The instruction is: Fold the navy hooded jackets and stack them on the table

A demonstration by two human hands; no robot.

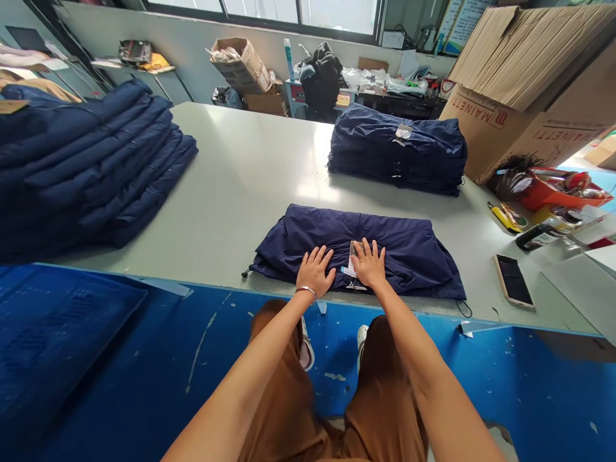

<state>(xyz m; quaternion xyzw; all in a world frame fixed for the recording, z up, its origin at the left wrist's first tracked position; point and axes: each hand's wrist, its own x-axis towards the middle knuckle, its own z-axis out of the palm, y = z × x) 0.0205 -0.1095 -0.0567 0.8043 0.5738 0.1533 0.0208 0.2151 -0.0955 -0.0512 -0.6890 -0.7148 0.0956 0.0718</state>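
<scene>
A folded navy garment [404, 256] lies flat along the front edge of the pale table [240, 173]. My left hand [315, 271] rests palm down on its middle, fingers spread, a bracelet at the wrist. Just to the right, my right hand [369, 262] is also laid flat on the cloth with its fingers apart, partly over the garment's tags [352, 260]. Neither hand grips anything. Dark cord ends stick out at the garment's two lower corners.
Behind it stands a stack of folded navy garments [394, 154]. A large pile of navy padded garments [86, 167] covers the left side. On the right are a phone [514, 281], a yellow cutter [503, 217], a dark bottle [539, 236], a red basket [543, 192] and a cardboard box [500, 131].
</scene>
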